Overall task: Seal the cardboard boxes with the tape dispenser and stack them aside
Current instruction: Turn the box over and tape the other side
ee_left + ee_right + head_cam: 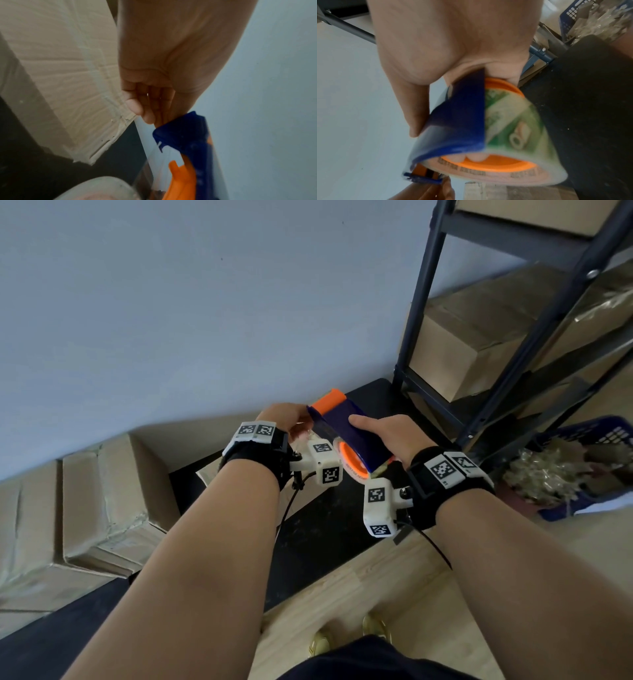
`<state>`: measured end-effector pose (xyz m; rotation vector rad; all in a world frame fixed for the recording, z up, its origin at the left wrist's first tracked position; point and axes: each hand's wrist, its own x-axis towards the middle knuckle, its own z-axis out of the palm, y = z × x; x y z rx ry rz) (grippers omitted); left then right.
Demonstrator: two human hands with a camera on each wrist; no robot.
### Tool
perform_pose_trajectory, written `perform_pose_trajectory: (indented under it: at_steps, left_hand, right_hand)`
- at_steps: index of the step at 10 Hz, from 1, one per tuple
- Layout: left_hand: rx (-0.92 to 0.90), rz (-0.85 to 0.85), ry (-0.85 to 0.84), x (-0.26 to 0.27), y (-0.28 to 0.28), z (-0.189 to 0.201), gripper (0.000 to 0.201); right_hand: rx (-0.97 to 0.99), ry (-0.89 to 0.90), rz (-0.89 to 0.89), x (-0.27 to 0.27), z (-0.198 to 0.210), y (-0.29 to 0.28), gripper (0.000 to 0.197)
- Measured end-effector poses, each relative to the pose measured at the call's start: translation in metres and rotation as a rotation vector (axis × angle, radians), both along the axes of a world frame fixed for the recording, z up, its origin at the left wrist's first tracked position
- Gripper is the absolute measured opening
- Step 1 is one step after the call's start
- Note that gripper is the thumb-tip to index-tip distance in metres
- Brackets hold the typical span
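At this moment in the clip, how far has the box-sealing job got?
Done: some cardboard boxes on the left already carry clear tape along their seams, though I cannot tell who taped them. In hand: the right hand holds the tape dispenser in the air, and the left hand pinches at its front end, seemingly freeing the tape. Left: no box is under the dispenser, so the next sealing and stacking remain.

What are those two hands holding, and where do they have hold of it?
Both hold one tape dispenser. The right hand grips around the tape roll, fingertips inside its orange core. The left hand pinches at its front end, apparently the tape.
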<state>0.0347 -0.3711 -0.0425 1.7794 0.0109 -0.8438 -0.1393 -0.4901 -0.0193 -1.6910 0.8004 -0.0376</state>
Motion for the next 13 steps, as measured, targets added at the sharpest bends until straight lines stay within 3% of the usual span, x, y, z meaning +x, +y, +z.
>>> perform_pose_trajectory:
  at_steps: [1, 2, 3, 4, 6, 8, 10, 13]
  left_hand:
    - [0.029, -0.043, -0.161, 0.006, -0.008, -0.001, 0.024]
    - [0.044, 0.025, -0.262, 0.022, -0.007, -0.002, 0.012]
    - [0.056, 0.011, -0.299, 0.029, -0.005, 0.004, 0.005]
    - [0.038, 0.102, -0.339, 0.041, -0.005, 0.006, 0.015]
    - [0.176, 0.035, -0.47, 0.055, -0.003, -0.004, 0.025]
    - [0.295, -0.078, -0.498, 0.06, 0.004, -0.02, 0.006]
    - [0.379, -0.134, -0.496, 0.064, 0.002, -0.033, 0.018]
    - [0.518, -0.253, -0.471, 0.054, 0.004, -0.046, 0.034]
  right_hand:
    - [-0.032, -0.01, -0.034, 0.002, 0.001, 0.003, 0.046]
    - [-0.032, 0.026, -0.025, -0.004, 0.0, 0.001, 0.042]
    - [0.024, 0.037, -0.04, -0.009, -0.006, 0.002, 0.045]
    - [0.036, 0.069, -0.029, -0.013, -0.007, 0.001, 0.041]
    - [-0.007, 0.085, -0.085, 0.004, -0.016, 0.003, 0.039]
    - [-0.045, 0.172, -0.148, 0.022, -0.03, 0.01, 0.036]
    - [-0.028, 0.226, -0.172, 0.027, -0.037, 0.011, 0.043]
    - [-0.045, 0.225, -0.164, 0.025, -0.038, 0.013, 0.035]
